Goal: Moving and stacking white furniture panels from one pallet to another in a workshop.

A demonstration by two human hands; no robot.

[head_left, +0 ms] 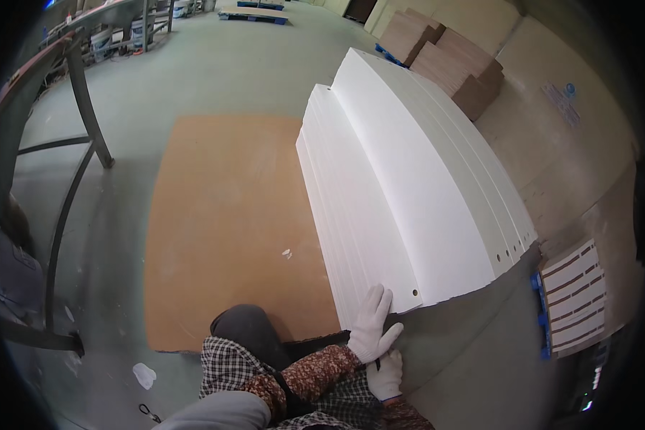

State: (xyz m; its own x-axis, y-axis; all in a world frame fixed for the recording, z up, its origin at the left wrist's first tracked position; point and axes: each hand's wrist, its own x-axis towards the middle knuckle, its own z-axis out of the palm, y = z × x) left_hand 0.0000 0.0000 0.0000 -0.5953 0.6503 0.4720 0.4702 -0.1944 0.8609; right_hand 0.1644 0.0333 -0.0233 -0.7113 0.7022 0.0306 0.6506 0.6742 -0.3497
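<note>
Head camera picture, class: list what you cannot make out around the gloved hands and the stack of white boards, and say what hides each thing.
1. Right hand: a thin dark thing shows at its fingers; too small to tell what it is.
2. Left hand: the palm lies flat on the white boards, so what is under it is hidden.
3. Brown sheet: its right edge is covered by the boards.
4. Blue pallet: mostly lost in the dark fisheye rim.

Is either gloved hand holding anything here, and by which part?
The left hand lies flat on the near end of the stacked white panels, touching, not gripping. Whether the right hand holds anything cannot be told.
</note>
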